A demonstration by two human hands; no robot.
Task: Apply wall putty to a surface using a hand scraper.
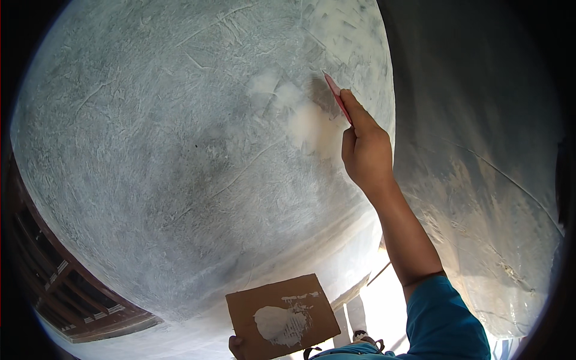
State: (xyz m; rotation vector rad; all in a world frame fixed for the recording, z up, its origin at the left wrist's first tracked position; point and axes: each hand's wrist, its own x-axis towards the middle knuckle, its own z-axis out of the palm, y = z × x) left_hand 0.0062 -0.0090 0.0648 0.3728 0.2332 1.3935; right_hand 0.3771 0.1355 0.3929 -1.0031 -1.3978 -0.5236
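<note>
My right hand [371,153] is raised to the wall [150,120], its fingers closed round a thin red putty scraper [338,99]. The scraper's tip meets the wall surface or comes very close to it, near the vertical corner. Pale smears and a light patch of putty [312,126] show just left of the scraper. Low in the view, my left hand [236,346] grips the corner of a brown cardboard piece [249,300], with most of that hand cut off by the lower edge. A mound of white putty [273,323] lies on the cardboard, with thin streaks around it.
A brown window frame with bars [72,294] is set into the wall at lower left. Beyond the corner, a darker, stained wall surface [480,150] fills the right side. Below, a shoe [360,335] shows against bright ground.
</note>
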